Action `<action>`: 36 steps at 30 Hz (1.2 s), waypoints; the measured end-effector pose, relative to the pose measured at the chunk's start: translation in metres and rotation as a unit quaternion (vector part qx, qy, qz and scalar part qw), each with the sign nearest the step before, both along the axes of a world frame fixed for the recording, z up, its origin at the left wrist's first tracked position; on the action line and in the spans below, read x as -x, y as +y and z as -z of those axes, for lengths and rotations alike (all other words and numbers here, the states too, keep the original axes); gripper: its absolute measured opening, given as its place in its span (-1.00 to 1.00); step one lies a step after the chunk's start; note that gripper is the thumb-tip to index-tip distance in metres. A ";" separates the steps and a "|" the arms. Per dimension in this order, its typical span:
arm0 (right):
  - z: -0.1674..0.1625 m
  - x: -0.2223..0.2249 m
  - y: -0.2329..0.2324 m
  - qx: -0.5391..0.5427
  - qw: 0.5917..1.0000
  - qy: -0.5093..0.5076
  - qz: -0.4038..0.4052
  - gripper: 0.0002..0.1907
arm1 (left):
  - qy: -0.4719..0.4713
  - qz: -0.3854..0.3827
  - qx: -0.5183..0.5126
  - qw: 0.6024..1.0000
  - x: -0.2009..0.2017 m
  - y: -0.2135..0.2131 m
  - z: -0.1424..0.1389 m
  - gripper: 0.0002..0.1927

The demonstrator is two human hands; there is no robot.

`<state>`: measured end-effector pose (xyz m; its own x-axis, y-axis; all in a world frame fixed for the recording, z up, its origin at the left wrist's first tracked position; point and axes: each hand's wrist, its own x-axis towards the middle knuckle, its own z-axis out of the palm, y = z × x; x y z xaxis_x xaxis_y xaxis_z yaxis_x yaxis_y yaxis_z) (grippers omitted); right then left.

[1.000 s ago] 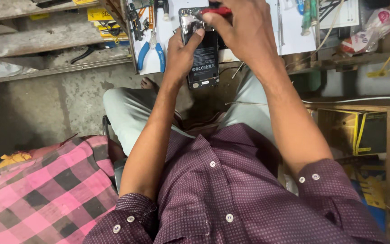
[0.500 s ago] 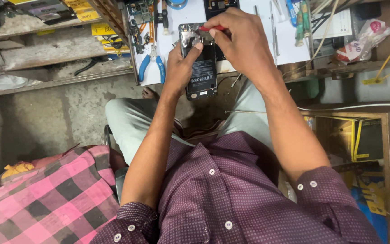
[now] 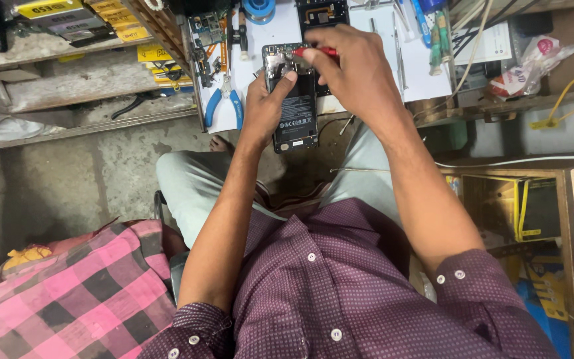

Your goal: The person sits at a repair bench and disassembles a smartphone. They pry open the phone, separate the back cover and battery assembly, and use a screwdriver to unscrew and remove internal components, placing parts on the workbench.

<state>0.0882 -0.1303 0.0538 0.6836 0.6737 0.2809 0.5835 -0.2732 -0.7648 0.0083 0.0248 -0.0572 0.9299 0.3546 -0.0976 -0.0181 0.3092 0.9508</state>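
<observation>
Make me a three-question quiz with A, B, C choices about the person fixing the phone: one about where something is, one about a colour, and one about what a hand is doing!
1. Where do the blue-handled pliers lie?
A. left of the opened phone
B. on the pink checked cloth
C. on the person's lap

2. What colour is the handle of the small tool in the right hand?
A. green
B. red
C. white

3. What is the left hand doing?
A. resting on a knee
B. holding the pliers
C. gripping the opened phone

Answers: 1 A, the pliers sit on the white mat beside the phone. 2 B, a red handle shows between the fingers. 3 C, the thumb presses on the phone's open back.
</observation>
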 end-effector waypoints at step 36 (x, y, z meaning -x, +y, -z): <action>0.070 -0.021 -0.067 -0.090 0.943 0.305 0.096 -0.72 | 0.011 -0.001 0.029 1.000 0.006 0.001 0.013 -0.67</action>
